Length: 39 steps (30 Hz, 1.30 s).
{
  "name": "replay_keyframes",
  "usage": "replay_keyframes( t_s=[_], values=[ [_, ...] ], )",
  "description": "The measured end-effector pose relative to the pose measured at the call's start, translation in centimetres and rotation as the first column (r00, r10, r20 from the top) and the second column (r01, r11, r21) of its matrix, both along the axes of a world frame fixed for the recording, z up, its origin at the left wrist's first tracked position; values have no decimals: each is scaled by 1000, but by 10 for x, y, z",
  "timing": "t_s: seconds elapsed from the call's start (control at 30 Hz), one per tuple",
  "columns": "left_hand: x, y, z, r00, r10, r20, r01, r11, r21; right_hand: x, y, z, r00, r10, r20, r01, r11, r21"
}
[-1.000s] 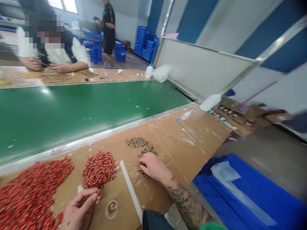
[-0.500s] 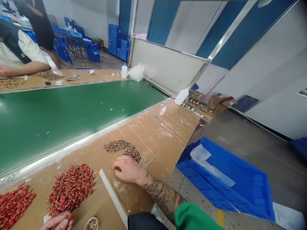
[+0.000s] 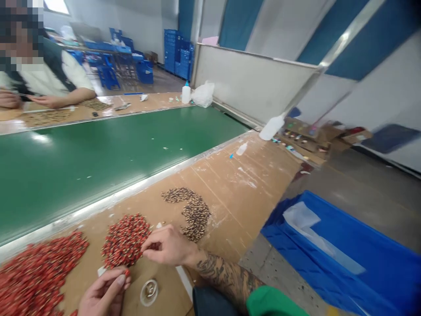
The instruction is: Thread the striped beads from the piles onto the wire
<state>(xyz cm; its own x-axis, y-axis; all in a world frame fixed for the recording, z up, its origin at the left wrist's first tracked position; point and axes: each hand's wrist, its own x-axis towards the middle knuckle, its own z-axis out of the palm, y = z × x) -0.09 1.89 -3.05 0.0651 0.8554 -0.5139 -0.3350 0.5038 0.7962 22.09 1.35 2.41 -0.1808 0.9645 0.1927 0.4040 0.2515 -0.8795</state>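
My left hand [image 3: 105, 293] is at the bottom of the view, pinching a small red bead [image 3: 126, 272] between thumb and finger. My right hand [image 3: 168, 245], on a tattooed forearm, reaches over the right edge of a heap of red-and-dark beads [image 3: 124, 240], its fingertips closed on a red bead [image 3: 153, 246]. A larger red heap [image 3: 36, 276] spreads at the lower left. Brown speckled beads [image 3: 192, 210] lie in a curved band beyond my right hand. A small round clear lid [image 3: 149, 292] sits between my hands and below them.
The beads lie on a cardboard-covered bench [image 3: 243, 184] beside a green conveyor belt [image 3: 98, 162]. A blue crate [image 3: 329, 259] stands on the floor to the right. A co-worker [image 3: 42, 74] works across the belt. A white squeeze bottle [image 3: 271, 127] lies at the bench's far end.
My right hand has moved left from the brown beads to the red heap. My left hand has risen into fuller view, still pinching its red bead. The view has swung slightly.
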Motion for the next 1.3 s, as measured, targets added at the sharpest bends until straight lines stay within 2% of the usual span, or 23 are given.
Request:
replay_keyframes(
  t_s=[0.07,0.17,0.27,0.47,0.63,0.8,0.97,1.13,1.3],
  values=[
    [5,-4,10,999,-4,43,2,999,48,-7,-2,-3,992,-56,-112,50,997,-52],
    [12,-8,21,995,-32,96,22,994,102,-12,-4,-10,935,-132,-328,40,961,-274],
    [14,-9,24,990,-49,129,29,988,153,-12,-4,-15,916,-76,-394,-55,948,-312],
    [12,-14,21,987,-102,122,77,977,198,-13,-8,-24,843,-91,-531,-159,900,-406],
    [15,-18,25,996,-85,-34,92,937,337,-15,-11,-37,835,-147,-530,-114,897,-428],
    [20,-24,31,996,-14,-84,53,869,491,-23,-12,-37,805,-180,-566,-123,882,-456],
    [18,-27,30,970,72,-232,80,807,586,-29,-17,-30,872,-160,-463,-70,895,-441],
    [16,-28,31,950,112,-293,92,794,601,-33,-20,-17,954,-105,-280,4,940,-340],
    [16,-27,34,943,117,-312,110,775,622,-38,-20,-12,968,-96,-233,35,966,-255]
  ],
)
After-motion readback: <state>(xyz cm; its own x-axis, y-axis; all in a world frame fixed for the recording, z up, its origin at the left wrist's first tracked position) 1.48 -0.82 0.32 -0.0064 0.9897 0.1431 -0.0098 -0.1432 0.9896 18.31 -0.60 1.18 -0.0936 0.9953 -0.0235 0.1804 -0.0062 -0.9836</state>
